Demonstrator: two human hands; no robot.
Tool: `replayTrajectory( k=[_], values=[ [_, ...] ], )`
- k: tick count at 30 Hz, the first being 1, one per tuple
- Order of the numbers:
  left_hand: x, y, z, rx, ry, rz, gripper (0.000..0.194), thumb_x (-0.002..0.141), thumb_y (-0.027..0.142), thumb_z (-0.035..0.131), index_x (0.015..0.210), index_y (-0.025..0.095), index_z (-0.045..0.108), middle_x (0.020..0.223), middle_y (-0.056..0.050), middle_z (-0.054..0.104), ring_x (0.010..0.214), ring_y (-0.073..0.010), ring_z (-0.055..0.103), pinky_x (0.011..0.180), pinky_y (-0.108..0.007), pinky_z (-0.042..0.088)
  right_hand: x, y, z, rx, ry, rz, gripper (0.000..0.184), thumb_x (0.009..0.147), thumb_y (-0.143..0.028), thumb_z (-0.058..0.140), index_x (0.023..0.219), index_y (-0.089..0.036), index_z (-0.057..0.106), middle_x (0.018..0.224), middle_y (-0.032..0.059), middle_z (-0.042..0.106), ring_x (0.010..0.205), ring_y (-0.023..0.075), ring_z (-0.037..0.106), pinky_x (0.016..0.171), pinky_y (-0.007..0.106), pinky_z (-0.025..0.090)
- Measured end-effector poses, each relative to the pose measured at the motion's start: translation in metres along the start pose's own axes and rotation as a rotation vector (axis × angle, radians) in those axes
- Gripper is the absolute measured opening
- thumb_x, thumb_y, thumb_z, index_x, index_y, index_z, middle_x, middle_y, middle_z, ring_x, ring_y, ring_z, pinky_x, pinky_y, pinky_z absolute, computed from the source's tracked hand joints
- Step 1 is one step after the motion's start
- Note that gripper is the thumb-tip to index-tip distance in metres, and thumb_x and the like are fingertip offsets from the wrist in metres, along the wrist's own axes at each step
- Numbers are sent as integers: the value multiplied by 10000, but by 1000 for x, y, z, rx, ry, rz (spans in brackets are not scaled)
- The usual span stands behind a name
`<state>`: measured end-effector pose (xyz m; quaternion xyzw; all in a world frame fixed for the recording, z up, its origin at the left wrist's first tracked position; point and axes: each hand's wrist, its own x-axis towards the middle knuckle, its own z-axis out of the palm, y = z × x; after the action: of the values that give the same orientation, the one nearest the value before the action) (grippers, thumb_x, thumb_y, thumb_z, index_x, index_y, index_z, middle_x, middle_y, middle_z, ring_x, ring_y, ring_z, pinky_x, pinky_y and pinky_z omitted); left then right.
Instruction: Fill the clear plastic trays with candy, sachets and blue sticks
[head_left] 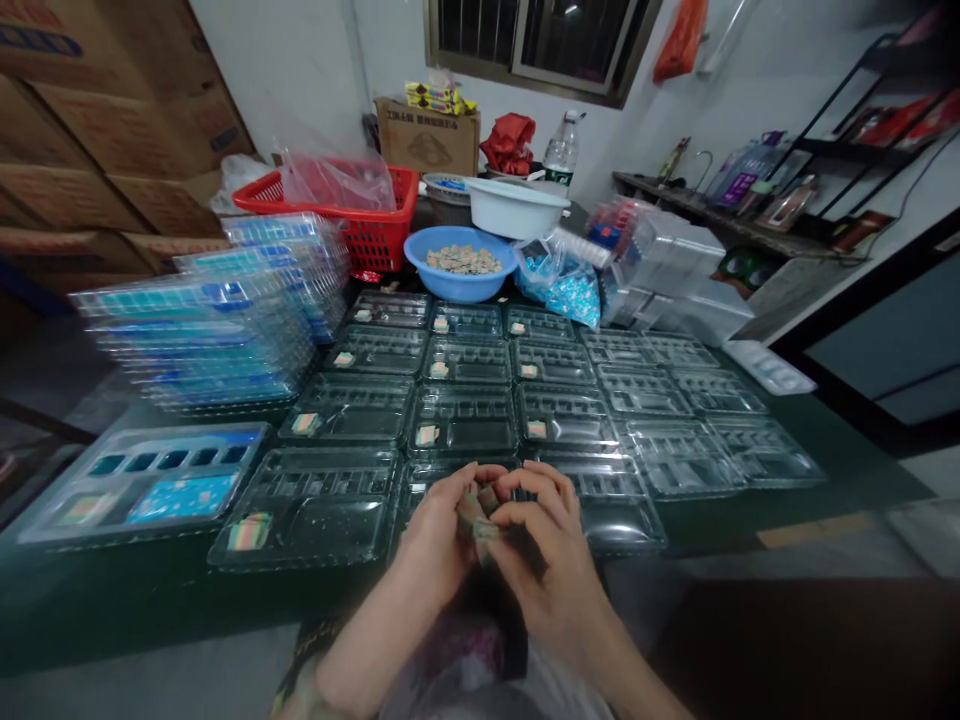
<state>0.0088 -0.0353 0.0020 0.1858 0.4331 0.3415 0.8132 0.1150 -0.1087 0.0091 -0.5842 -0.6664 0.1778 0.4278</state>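
Dark green table (90,600), set in a room with white walls (300,60) and a barred window (562,40) at the far side. Left hand (439,525) and right hand (553,535) meet at the near edge, fingers curled in close to each other. Held between them: small stack of flat pieces (480,522), greenish and tan, gripped from both sides at the fingertips; blurred, count not readable. Stack sits above the near row of trays, partly hiding one behind the left hand.

Around the hands: transparent compartment trays (322,515) in rows, running from near to far. Several on the left and middle carry a striped bundle (249,532) in the left compartment. Near left, a filled tray (71,480) shows dark teal squares along its far side and a blue speckled packet (181,497) at its near right.

Further out, left: tall pile of blue-filled trays (210,340); beyond it, red basket (382,220) with clear plastic film. Far middle: blue basin (457,287) heaped with small striped pieces (463,260), white basin (517,210) just behind. Right of the blue basin, bag of blue packets (570,292), then stacked transparent boxes (679,260). Far back: cardboard box (427,140) topped with yellow packets (435,98), red plastic bag (510,145), bottle (562,150). Large cartons (120,120) piled far left.
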Motion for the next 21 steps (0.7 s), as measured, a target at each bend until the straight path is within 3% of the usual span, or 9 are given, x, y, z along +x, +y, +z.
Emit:
replayTrajectory(
  k=[5, 11, 15, 18, 21],
  values=[
    [0, -3, -1, 13, -103, 22, 282, 771, 353, 488, 797, 102, 614, 585, -28, 560, 439, -99, 496, 308, -173, 309, 2, 3, -4, 204, 92, 101, 60, 784, -156, 521, 809, -205, 544, 1017, 48, 528, 1048, 212, 424, 924, 405, 334],
    [-16, -2, -7, 429, -263, 194, 241, 719, 320, 605, 884, 146, 581, 501, 5, 530, 376, -73, 433, 286, -141, 236, 4, 9, -13, 309, 142, 257, 63, 797, -243, 537, 820, -196, 572, 891, 38, 573, 857, 181, 526, 768, 318, 424],
    [-18, -2, -9, 508, -234, 256, 223, 720, 311, 611, 866, 146, 579, 476, 21, 520, 322, -36, 360, 292, -140, 246, 5, 11, -13, 304, 113, 296, 80, 776, -249, 572, 838, -207, 601, 774, 2, 580, 745, 155, 540, 687, 278, 427],
    [-19, -3, -5, 478, -229, 247, 206, 732, 324, 594, 844, 152, 575, 479, 17, 513, 367, -60, 410, 291, -135, 249, 2, 12, -9, 292, 211, 270, 152, 760, -230, 592, 911, -216, 583, 760, -4, 570, 716, 149, 533, 659, 270, 432],
    [-21, -4, -2, 456, -200, 259, 254, 721, 320, 606, 924, 171, 572, 539, 16, 525, 423, -82, 465, 286, -132, 261, -1, 13, -6, 235, 289, 166, 94, 784, -197, 556, 872, -216, 582, 799, 18, 572, 759, 162, 530, 674, 289, 439]
  ],
)
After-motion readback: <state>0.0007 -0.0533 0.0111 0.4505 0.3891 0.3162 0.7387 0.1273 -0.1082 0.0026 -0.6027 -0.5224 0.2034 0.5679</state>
